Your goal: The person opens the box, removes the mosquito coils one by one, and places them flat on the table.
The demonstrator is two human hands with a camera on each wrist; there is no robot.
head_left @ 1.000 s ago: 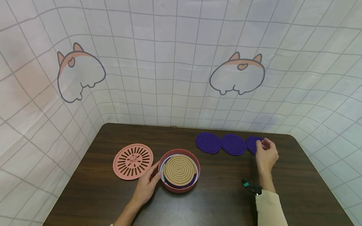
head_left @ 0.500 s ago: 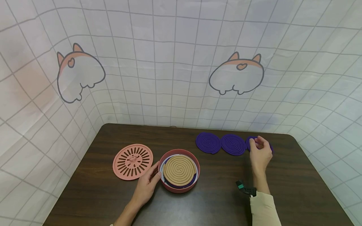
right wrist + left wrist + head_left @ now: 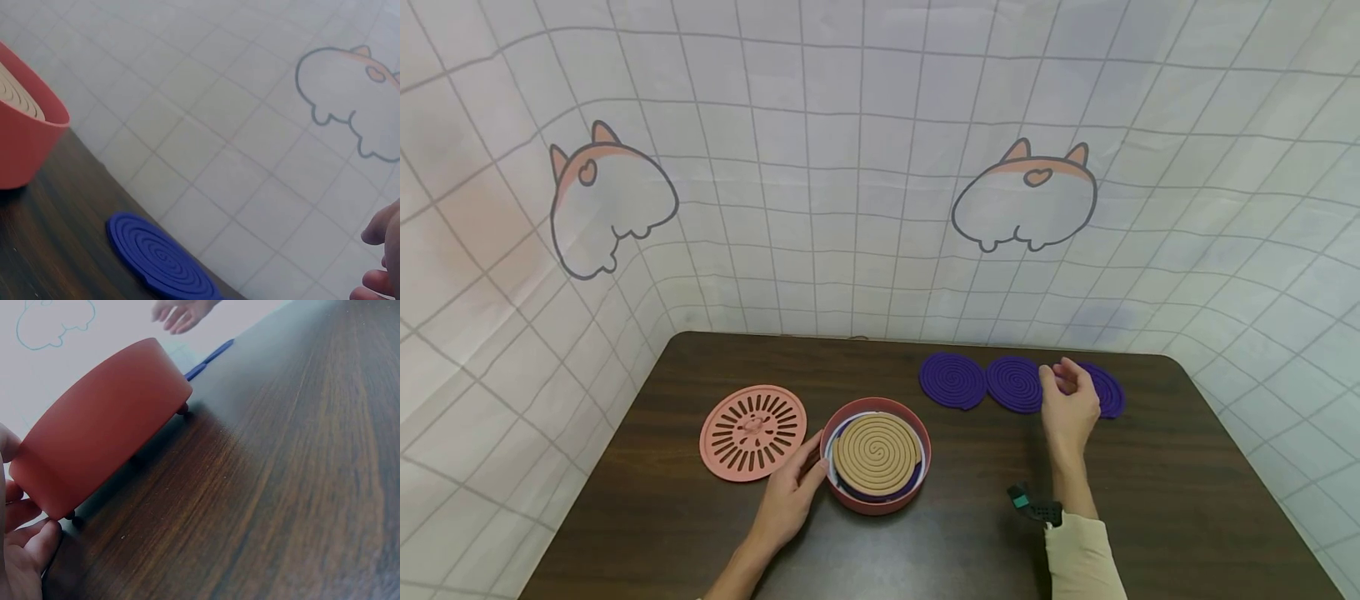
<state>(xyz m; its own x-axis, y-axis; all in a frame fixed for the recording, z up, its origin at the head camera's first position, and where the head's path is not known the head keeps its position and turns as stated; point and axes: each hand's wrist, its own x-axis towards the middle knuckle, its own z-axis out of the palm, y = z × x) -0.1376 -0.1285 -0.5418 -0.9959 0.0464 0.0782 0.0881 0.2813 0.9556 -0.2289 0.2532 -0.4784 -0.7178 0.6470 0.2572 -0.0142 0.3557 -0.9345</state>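
Observation:
A round red mosquito coil box (image 3: pixel 875 504) stands mid-table. Inside it a tan mosquito coil (image 3: pixel 877 454) lies on top, above a white liner and a dark purple edge beneath. My left hand (image 3: pixel 786 496) holds the box by its left side, thumb near the rim; the left wrist view shows its fingers against the red wall. My right hand (image 3: pixel 1070 408) hovers over the gap between two purple coils, fingers loosely bent, holding nothing. Three purple mosquito coils lie in a row: the left coil (image 3: pixel 953 381), the middle coil (image 3: pixel 1013 383) and the right coil (image 3: pixel 1108 392), the latter two partly hidden by my hand.
A pink slotted lid (image 3: pixel 752 433) lies flat left of the box. The dark wooden table (image 3: pixel 970 533) ends at the back against a white gridded curtain (image 3: pixel 880 208). A small black wrist device (image 3: pixel 1037 508) sits on my right forearm.
My right hand has moved left from over the right purple coil to between it and the middle one, uncovering more of the right coil. My left hand and the box stay in place.

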